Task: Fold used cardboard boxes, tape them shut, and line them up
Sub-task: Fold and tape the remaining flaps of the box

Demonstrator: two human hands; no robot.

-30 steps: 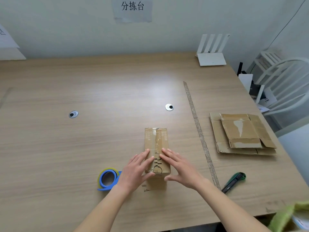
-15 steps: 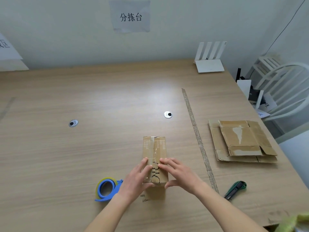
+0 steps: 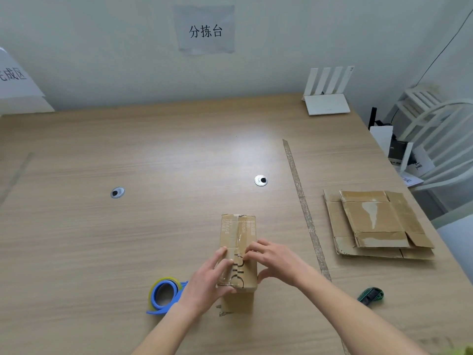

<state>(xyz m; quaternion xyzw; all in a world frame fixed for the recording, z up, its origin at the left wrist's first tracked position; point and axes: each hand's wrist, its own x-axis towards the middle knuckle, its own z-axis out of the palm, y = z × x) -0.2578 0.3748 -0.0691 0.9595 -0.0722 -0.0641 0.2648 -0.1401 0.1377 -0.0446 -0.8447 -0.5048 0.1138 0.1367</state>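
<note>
Both hands slid back toward me along the box top since a sec ago. Left hand (image 3: 204, 280) & right hand (image 3: 275, 260): fingers flat, spread, pressing glossy clear tape on the upright brown cardboard box (image 3: 239, 242), nothing gripped. Blue tape roll (image 3: 165, 294) just left on the woodgrain surface (image 3: 128, 239); green cutter (image 3: 371, 295) right. Flattened boxes (image 3: 378, 224) farther right.

A pale wall (image 3: 102, 60) backs the wooden table (image 3: 128, 239); a white chair (image 3: 445, 139) stands right.
</note>
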